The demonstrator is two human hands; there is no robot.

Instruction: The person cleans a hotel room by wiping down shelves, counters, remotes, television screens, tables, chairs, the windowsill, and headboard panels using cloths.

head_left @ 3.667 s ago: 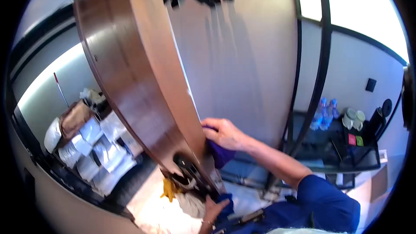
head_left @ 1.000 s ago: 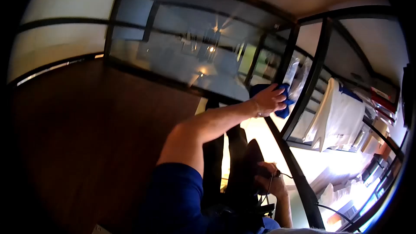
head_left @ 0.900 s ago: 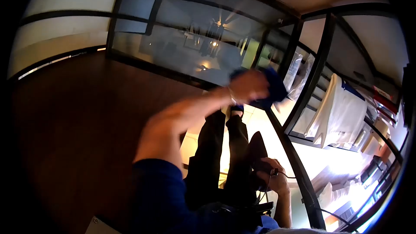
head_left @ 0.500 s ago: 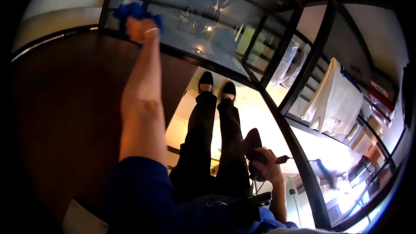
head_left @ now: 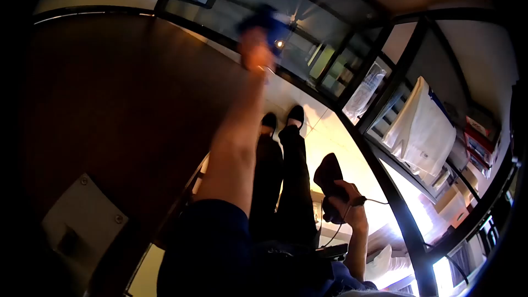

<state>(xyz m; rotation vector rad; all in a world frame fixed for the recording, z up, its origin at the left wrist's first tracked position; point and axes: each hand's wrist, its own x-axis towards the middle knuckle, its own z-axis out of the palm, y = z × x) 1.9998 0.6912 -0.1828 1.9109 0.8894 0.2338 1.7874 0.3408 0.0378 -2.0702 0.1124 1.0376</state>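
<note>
My left hand [head_left: 256, 50] is stretched far forward, clutching a bunched blue cloth [head_left: 265, 22]. Hand and cloth are smeared by motion. They lie in front of a black-framed glass pane [head_left: 324, 14]; whether the cloth touches it I cannot tell. Low on the right, my right hand [head_left: 348, 197] grips a dark corded device [head_left: 329, 170] shaped like a hair dryer, its wide end pointing up and away. A thin cord leaves the grip end near my wrist.
A dark brown panel [head_left: 126, 104] fills the left, with a pale metal plate [head_left: 82, 214] fixed low on it. Black frame bars [head_left: 379, 187] run down the right side. Beyond them are a white cloth [head_left: 421, 126] and a clear plastic bag [head_left: 366, 85].
My left hand and the blue cloth have swept right along the glass. My right hand still holds the dark device, nearly in place. The view has shifted, showing more of the metal plate.
</note>
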